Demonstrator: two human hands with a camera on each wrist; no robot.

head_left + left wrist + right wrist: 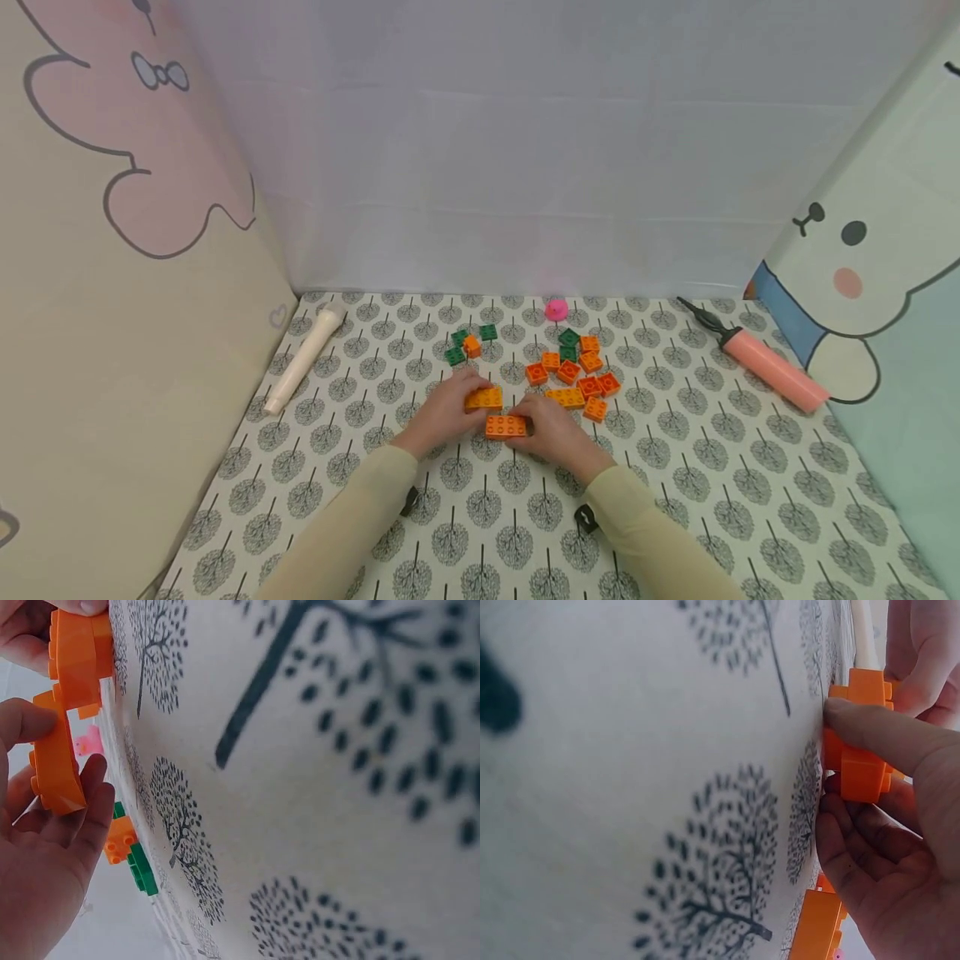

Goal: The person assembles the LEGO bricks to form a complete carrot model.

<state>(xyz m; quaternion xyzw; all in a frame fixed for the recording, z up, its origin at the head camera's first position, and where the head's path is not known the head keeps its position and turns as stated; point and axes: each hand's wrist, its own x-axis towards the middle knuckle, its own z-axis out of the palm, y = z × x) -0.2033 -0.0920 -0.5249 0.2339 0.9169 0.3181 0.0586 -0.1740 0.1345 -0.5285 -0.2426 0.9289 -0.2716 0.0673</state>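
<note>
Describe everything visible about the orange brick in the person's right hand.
The orange brick is a glossy, plastic-looking oblong with eight studs in two rows of four, facing up. Its long side runs left to right, low over the tree-print cloth. The right hand grips its right end. An orange layer shows beneath it, perhaps another brick. Whether it touches the amber brick in the left hand is unclear.
</note>
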